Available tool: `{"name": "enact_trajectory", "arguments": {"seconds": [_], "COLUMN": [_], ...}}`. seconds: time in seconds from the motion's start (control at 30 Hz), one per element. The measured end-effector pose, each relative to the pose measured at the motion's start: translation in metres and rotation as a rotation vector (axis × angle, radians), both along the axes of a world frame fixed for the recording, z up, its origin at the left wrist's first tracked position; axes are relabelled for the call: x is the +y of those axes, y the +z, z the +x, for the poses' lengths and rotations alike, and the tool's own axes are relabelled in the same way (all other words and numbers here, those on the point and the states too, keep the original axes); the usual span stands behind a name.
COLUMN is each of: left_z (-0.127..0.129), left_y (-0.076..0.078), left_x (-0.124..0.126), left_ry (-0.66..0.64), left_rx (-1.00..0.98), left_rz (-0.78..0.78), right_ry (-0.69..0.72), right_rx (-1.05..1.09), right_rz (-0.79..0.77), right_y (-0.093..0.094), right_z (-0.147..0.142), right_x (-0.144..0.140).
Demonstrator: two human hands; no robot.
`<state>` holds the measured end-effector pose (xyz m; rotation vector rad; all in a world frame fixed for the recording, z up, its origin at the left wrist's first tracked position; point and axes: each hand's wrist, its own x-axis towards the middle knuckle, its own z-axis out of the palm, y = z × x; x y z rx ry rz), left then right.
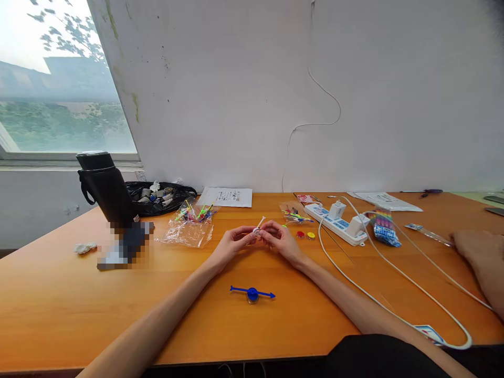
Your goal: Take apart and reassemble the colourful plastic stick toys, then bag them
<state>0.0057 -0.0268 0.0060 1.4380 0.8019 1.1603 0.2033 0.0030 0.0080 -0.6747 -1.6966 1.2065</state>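
Observation:
My left hand [241, 238] and my right hand [276, 236] meet over the middle of the table. Their fingertips pinch a small white arrow spinner [257, 229] between them; its thin stem points up and right. Fingers cover part of its round middle. Closer to me on the tabletop lies a blue arrow spinner [252, 294] on a clear round base. Just right of my right hand are a red disc [300, 234] and a yellow disc [311, 236]. A bit of something green shows beside my right hand's knuckles.
Plastic bags of colourful parts [189, 231] lie left and behind. A white power strip [336, 224] trails cables [378, 257] across the right side. A black bottle [106, 189] stands at left by a black plastic bag [177, 202]. Another person's hand [478, 262] rests at far right.

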Motion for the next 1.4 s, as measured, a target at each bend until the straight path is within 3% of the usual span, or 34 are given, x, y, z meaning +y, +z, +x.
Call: {"name": "enact_trajectory", "arguments": {"seconds": [0.17,0.33,0.77,1.03,1.23,1.4], "left_z": [-0.001,-0.001,0.0,0.002,0.001,0.001], "left_y": [-0.01,-0.011,-0.007,0.001,0.002,0.005], "left_x": [0.008,0.006,0.003,-0.003,-0.003,-0.006], "left_ry": [0.019,-0.081,-0.072,-0.037,-0.054,-0.066], "left_rx": [-0.109,-0.096,-0.076,-0.008,0.023,0.006], "left_rz": [-0.049,-0.114,-0.046,-0.027,-0.006,-0.008], "right_ry": [0.007,0.014,0.064,0.101,0.161,0.203], "right_rx": [-0.024,-0.086,-0.164,-0.066,0.027,0.076], "right_rz": [-0.039,0.048,0.053,-0.033,-0.257,-0.354], "right_y": [-0.002,0.0,0.002,0.008,0.009,0.007], "right_z": [0.002,0.004,0.006,0.004,0.005,0.007], "right_x": [0.0,-0.002,-0.01,-0.012,-0.016,-0.016]}}
